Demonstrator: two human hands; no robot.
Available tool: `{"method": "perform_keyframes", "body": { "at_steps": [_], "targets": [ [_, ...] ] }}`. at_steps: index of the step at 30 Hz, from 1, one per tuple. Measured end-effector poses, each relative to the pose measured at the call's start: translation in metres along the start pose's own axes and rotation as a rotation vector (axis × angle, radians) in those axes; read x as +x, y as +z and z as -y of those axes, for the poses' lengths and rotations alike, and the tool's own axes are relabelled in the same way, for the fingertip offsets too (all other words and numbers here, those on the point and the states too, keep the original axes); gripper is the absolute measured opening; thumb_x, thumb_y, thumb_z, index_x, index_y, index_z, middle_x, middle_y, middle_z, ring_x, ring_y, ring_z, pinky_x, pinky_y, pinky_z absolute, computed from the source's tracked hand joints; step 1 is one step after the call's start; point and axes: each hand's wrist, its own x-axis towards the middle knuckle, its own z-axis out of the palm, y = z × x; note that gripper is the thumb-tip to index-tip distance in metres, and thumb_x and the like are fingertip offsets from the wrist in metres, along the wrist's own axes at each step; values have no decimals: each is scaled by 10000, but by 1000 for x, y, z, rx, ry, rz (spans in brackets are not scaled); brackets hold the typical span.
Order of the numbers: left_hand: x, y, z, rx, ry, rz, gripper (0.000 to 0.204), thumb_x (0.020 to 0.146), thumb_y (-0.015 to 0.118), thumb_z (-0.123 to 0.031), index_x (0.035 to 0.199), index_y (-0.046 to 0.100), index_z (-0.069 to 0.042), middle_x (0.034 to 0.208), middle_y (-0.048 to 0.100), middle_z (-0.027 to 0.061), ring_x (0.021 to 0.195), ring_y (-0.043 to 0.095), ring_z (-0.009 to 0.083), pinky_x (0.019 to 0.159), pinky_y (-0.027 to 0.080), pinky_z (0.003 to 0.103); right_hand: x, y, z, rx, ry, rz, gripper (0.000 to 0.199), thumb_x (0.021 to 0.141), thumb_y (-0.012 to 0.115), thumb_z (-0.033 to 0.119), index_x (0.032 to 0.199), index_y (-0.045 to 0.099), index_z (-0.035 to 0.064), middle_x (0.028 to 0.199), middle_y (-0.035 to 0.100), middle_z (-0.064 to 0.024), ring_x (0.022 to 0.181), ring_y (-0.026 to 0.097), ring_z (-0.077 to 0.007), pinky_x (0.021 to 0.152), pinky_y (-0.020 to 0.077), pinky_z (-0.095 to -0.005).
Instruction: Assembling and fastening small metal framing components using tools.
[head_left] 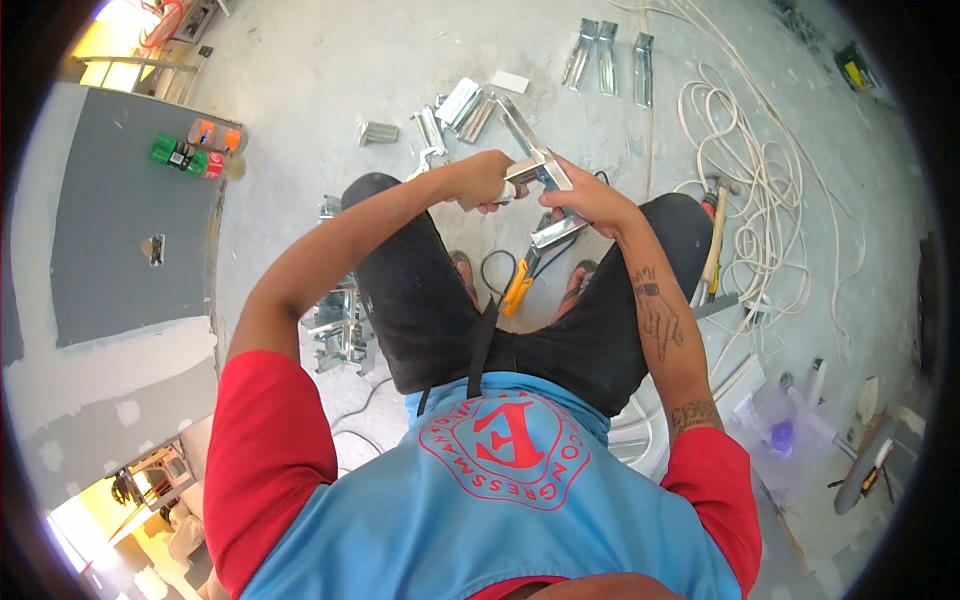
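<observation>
I sit over a concrete floor with both hands raised above my knees. My left hand (487, 182) and my right hand (588, 199) both grip a bent galvanised metal bracket (543, 170), a folded strip of shiny channel whose lower end (558, 232) hangs below my right hand. The hands are close together, almost touching. Yellow-handled snips (518, 285) lie on the floor between my feet, directly beneath the bracket.
More cut metal pieces (470, 105) and three channel offcuts (608, 55) lie ahead. A pile of brackets (342, 330) sits by my left leg. A hammer (713, 235) and coiled white cable (760, 180) lie to the right. Bottles (195, 150) rest on a grey board.
</observation>
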Motion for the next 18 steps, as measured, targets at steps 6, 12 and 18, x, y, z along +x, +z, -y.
{"method": "perform_keyframes", "body": {
  "at_steps": [6,12,18],
  "targets": [
    [8,-5,6,-14,149,-182,384,837,651,-361,1030,627,-29,734,629,76,614,588,128,496,446,286,4,-24,-2,-31,-79,-113,750,836,694,200,1447,299,15,1063,622,-110,880,636,-160,672,494,-253],
    [3,-36,0,59,91,-70,459,816,701,-349,1120,632,-12,861,652,106,760,622,162,630,479,291,7,-33,-6,181,-29,-43,507,921,575,200,1342,422,-38,1094,625,-186,938,650,-233,781,540,-326],
    [-36,-124,-13,-456,340,-398,836,883,308,-724,1317,495,-34,1137,628,111,1017,602,206,890,432,353,-1,-36,1,719,-57,96,483,993,401,281,1339,388,-56,1208,568,-244,1077,603,-334,918,510,-420]
  ]
}}
